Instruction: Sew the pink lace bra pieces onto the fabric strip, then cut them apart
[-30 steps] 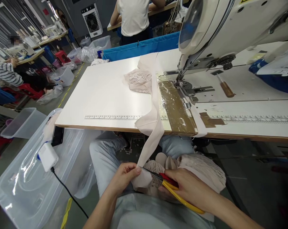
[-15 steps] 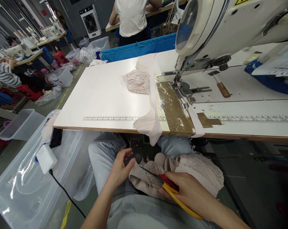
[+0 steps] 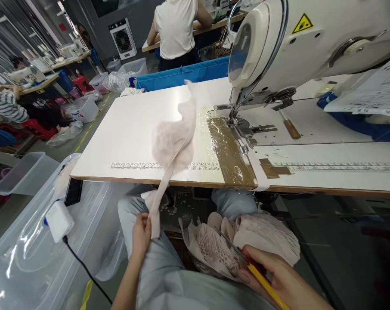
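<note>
My left hand (image 3: 141, 234) is closed on the lower end of a pale pink fabric piece (image 3: 174, 144). The piece is stretched from the tabletop down over the front edge and is blurred by motion. Low on the right, my right hand (image 3: 267, 271) grips scissors (image 3: 251, 269) with yellow and red handles, their blades pointing up and to the left. Beneath the blades, a heap of pale pink lace and cloth (image 3: 259, 234) lies across my lap.
The sewing machine (image 3: 279, 47) stands on the white table (image 3: 117, 129), with brown tape (image 3: 230, 150) by its needle. A wooden-handled tool (image 3: 292, 128) lies behind. At left, a clear plastic bin (image 3: 94, 202) carries a white charger (image 3: 59, 221) and a phone (image 3: 73, 191). A person (image 3: 177, 30) sits ahead.
My left hand has moved left and taken hold of the fabric piece, pulling it left and toward me across the table. My right hand with the scissors has shifted slightly right and down.
</note>
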